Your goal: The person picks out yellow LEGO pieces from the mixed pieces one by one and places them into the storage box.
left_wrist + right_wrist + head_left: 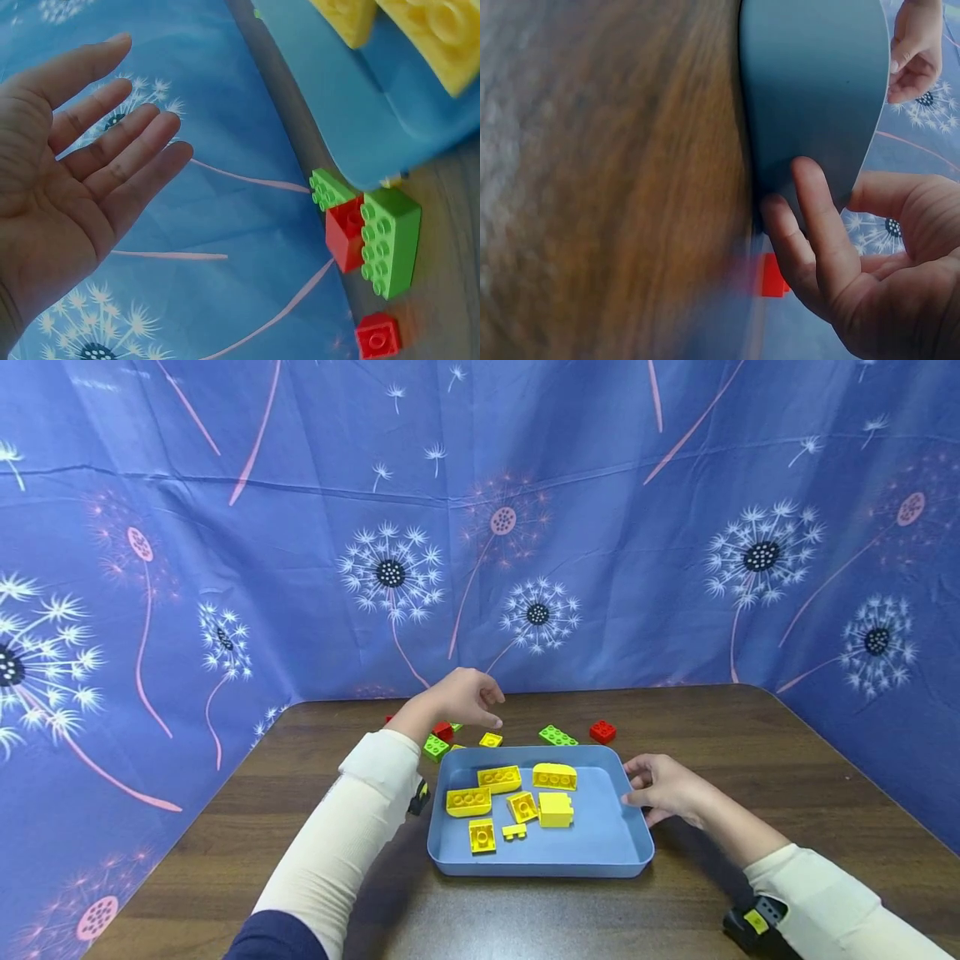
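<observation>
A shallow blue tray stands on the wooden table with several yellow toy building bricks lying in it. My right hand holds the tray's right wall. In the right wrist view, the thumb is at the rim and fingertips lie against the outer side. My left hand hovers past the tray's far left corner, palm bare and fingers loosely extended, holding nothing. Below and around it are a yellow brick, a green brick and a red brick.
Behind the tray are a long green brick and another red brick. The brown wooden table reaches back to a blue dandelion-print cloth, which hangs behind it and along both sides.
</observation>
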### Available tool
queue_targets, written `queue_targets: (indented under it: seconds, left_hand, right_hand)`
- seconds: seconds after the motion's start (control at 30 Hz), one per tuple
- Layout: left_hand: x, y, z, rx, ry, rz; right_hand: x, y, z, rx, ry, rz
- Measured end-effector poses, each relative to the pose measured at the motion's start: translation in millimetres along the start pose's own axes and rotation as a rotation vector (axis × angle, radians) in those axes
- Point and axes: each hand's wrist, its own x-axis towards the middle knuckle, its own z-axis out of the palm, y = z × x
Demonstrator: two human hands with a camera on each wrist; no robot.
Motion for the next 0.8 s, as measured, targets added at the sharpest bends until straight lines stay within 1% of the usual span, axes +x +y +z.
queue_targets:
  seconds: [0.17,0.3,0.57,0.8]
  left_hand:
    - [8.7,-1.5,1.8,-0.053,0.012,-0.036]
    - [13.5,-4.3,5.1,-0.065,0.034,-0.068]
    - [22.1,-9.1,14.4,-0.059,0.021,-0.107]
    - [34.5,-18.4,21.3,-0.080,0.018,-0.186]
  right_hand:
    - [0.0,1,1,0.008,0.007,0.009]
    - [0.1,2,1,0.012,0.005,-0.004]
    - [-0.1,3,1,0.025,0.002,-0.010]
    - [-0.1,2,2,0.009,0.015,0.004]
